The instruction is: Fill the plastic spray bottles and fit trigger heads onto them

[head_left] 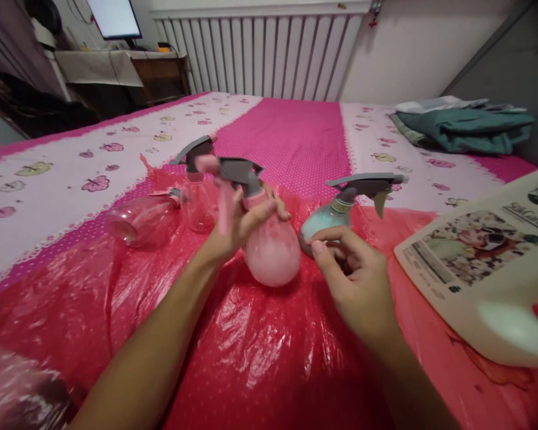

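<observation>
My left hand [246, 224] is wrapped round the neck of a clear spray bottle [275, 257] with a pink collar and a grey and pink trigger head. Cloudy, foamy liquid fills its lower part, and the bottle leans slightly. My right hand [354, 269] is closed in a pinch in front of a second spray bottle [325, 221], which has a grey head, a pale yellow trigger and bluish-green foamy contents. Whether those fingers touch that bottle or hold something small, I cannot make out.
Left of my hands, a clear pink spray bottle [199, 203] stands upright and another bottle [138, 221] lies on its side. A large cream jug [484, 263] leans in at the right. Red plastic sheeting [260, 340] covers the bed. Folded clothes [466, 128] lie farther back.
</observation>
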The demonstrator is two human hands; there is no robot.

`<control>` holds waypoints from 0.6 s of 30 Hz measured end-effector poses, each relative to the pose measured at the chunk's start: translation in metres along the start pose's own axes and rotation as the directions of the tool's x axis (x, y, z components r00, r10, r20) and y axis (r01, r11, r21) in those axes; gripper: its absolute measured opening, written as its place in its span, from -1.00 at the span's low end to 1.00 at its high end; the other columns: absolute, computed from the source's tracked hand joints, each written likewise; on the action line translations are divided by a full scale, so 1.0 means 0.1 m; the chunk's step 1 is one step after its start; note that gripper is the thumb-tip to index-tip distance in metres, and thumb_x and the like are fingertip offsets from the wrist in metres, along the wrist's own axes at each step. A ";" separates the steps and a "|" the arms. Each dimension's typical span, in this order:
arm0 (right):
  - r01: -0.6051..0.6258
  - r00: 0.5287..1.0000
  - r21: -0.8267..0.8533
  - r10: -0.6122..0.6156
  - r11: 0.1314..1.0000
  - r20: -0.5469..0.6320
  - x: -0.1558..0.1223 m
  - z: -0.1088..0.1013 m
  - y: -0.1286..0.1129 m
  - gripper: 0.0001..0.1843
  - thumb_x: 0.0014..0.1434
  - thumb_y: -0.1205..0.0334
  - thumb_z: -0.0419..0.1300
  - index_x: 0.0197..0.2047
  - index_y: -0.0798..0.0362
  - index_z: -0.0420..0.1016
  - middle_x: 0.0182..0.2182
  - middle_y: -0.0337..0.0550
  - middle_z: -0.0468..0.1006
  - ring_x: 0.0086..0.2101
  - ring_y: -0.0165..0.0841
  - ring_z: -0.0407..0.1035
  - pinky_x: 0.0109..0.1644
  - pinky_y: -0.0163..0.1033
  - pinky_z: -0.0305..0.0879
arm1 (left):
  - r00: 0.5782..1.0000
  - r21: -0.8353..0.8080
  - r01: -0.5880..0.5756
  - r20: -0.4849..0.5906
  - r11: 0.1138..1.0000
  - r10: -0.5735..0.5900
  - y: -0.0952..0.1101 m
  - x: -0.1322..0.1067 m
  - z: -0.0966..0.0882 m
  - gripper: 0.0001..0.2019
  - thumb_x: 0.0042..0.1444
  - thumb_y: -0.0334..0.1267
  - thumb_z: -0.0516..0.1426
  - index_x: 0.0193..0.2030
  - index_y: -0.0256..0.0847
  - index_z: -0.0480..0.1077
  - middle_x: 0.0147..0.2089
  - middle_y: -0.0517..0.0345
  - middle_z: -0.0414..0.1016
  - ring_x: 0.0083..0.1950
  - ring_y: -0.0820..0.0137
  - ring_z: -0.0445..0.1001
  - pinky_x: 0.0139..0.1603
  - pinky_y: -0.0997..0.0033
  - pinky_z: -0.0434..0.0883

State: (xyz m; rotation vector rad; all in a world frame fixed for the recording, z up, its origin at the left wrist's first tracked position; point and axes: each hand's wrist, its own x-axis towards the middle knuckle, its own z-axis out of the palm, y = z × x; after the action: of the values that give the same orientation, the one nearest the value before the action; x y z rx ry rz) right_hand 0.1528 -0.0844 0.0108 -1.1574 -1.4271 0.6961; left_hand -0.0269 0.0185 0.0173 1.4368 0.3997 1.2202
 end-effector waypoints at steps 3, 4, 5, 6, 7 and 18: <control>-0.012 1.000 0.004 0.012 1.000 -0.004 -0.01 0.01 0.00 -0.86 0.38 0.19 0.20 -0.23 0.02 0.50 -0.39 -0.25 0.45 -0.49 -0.49 0.22 -0.51 -0.34 0.01 | 1.000 -0.067 -0.023 0.014 0.997 0.024 0.00 0.00 0.01 -0.62 0.16 0.06 0.39 -0.28 -0.17 0.41 -0.37 0.21 0.50 -0.23 0.32 0.59 -0.08 0.28 0.54; -0.018 1.000 0.002 0.018 1.000 -0.007 -0.02 0.01 0.00 -0.86 0.39 0.19 0.20 -0.23 0.02 0.50 -0.42 -0.28 0.42 -0.51 -0.50 0.19 -0.51 -0.34 0.01 | 0.999 -0.141 -0.035 0.019 0.989 0.038 -0.01 0.00 0.01 -0.60 0.17 0.12 0.36 -0.30 -0.15 0.39 -0.38 0.22 0.48 -0.23 0.31 0.59 -0.08 0.26 0.54; -0.020 1.000 0.000 0.020 1.000 -0.009 -0.02 0.02 0.00 -0.85 0.39 0.18 0.20 -0.23 0.02 0.50 -0.44 -0.30 0.39 -0.53 -0.51 0.15 -0.51 -0.34 0.00 | 0.999 -0.186 -0.039 0.027 0.982 0.045 -0.01 0.00 0.02 -0.58 0.18 0.15 0.34 -0.30 -0.15 0.38 -0.39 0.22 0.47 -0.23 0.29 0.60 -0.07 0.25 0.55; -0.018 1.000 -0.001 0.018 1.000 -0.007 -0.02 0.02 0.00 -0.85 0.39 0.18 0.20 -0.23 0.02 0.50 -0.45 -0.31 0.38 -0.54 -0.51 0.13 -0.52 -0.34 -0.01 | 0.998 -0.188 -0.033 0.040 0.982 0.041 -0.02 0.00 0.02 -0.59 0.19 0.14 0.34 -0.29 -0.15 0.39 -0.38 0.21 0.48 -0.21 0.28 0.61 -0.07 0.25 0.55; -0.016 1.000 -0.002 0.016 1.000 -0.005 -0.02 0.02 -0.01 -0.85 0.39 0.18 0.20 -0.23 0.02 0.50 -0.45 -0.31 0.38 -0.54 -0.51 0.12 -0.52 -0.33 -0.01 | 0.997 -0.157 -0.014 0.069 0.988 0.025 -0.02 0.00 0.03 -0.63 0.20 0.09 0.35 -0.27 -0.15 0.40 -0.36 0.19 0.51 -0.21 0.28 0.61 -0.07 0.26 0.54; -0.026 1.000 0.000 0.026 1.000 -0.010 -0.02 0.01 -0.01 -0.84 0.39 0.17 0.18 -0.24 0.02 0.46 -0.37 -0.25 0.46 -0.45 -0.47 0.29 -0.47 -0.32 0.04 | 0.995 -0.287 0.045 0.102 0.957 -0.016 0.02 -0.04 0.09 -0.60 0.19 0.13 0.34 -0.30 -0.15 0.39 -0.42 0.23 0.45 -0.30 0.35 0.55 -0.15 0.35 0.53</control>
State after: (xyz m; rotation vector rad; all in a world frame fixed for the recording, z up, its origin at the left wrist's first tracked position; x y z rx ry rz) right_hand 0.1515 -0.0859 0.0104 -1.1803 -1.4061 0.7078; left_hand -0.0215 0.0105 0.0188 1.2276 0.1664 1.1263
